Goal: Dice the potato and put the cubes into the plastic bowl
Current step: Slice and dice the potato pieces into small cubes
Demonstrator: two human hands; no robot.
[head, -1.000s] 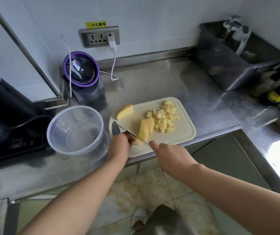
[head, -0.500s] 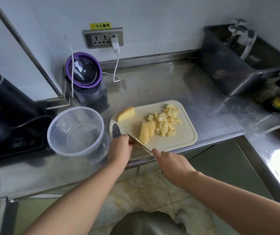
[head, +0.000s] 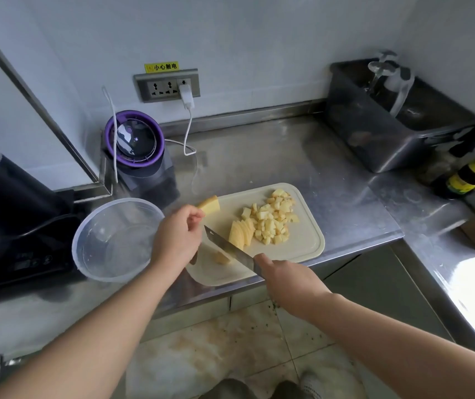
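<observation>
A cream cutting board (head: 305, 249) lies on the steel counter. On it are a pile of potato cubes (head: 273, 223), a fan of potato slices (head: 240, 233), a potato wedge (head: 209, 204) at the far left corner and a small potato piece (head: 221, 258) beside the blade. My right hand (head: 288, 280) grips the handle of a knife (head: 227, 247), whose blade lies slanted across the board's near left part. My left hand (head: 177, 237) hovers over the board's left end with loosely curled fingers, holding nothing that I can see. The clear plastic bowl (head: 92, 254) stands empty left of the board.
A purple-lidded appliance (head: 134, 139) with a white cable stands behind the bowl, below a wall socket (head: 167, 84). A black appliance (head: 9, 197) fills the left side. A metal tub (head: 388, 133) and a dark bottle (head: 472, 174) are at the right. The counter edge runs just under the board.
My left hand has lifted off the potato and moved up and left, which uncovers a small piece by the blade. The knife stays slanted on the board, and the view has shifted slightly.
</observation>
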